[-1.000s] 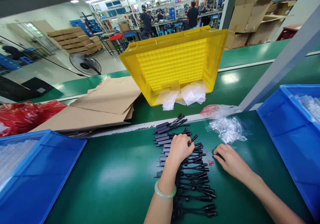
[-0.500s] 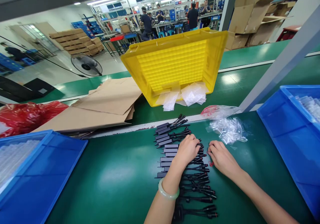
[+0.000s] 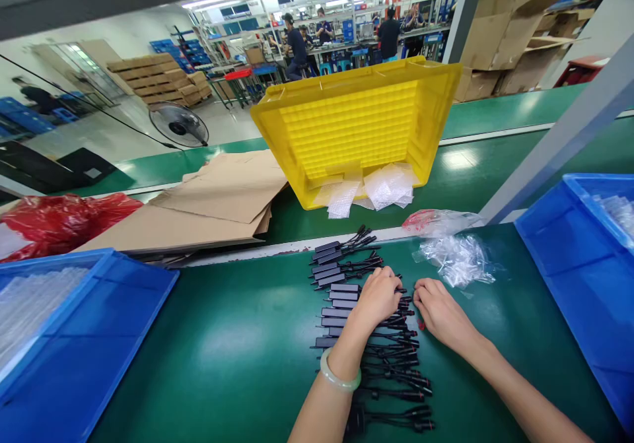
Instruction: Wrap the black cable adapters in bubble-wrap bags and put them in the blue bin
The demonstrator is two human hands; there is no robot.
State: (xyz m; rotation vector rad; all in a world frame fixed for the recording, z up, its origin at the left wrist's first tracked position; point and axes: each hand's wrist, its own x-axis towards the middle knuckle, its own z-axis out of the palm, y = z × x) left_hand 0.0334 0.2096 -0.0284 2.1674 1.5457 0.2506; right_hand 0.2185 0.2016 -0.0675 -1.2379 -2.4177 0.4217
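A row of black cable assemblies (image 3: 341, 289) with red-ringed plug ends lies on the green mat (image 3: 238, 350). My left hand (image 3: 379, 298), with a pale green bangle at the wrist, rests on the row, its fingers curled over one cable near its plug. My right hand (image 3: 440, 312) is just to the right, fingers bent inward toward the same plug ends; what they pinch is too small to see. A few tiny red rings (image 3: 421, 325) lie beside my right hand.
A tilted yellow crate (image 3: 356, 119) with bubble-wrap bags stands behind the cables. Clear small bags (image 3: 458, 259) lie at the right. Blue bins sit at the left (image 3: 74, 344) and right (image 3: 584, 265). Flat cardboard (image 3: 222, 192), a red bag (image 3: 59, 215), a slanted metal post (image 3: 559, 133), people at far benches (image 3: 297, 43).
My right hand has slid left to the cables' plug ends, next to my left hand. My left hand shifted slightly right along the row.
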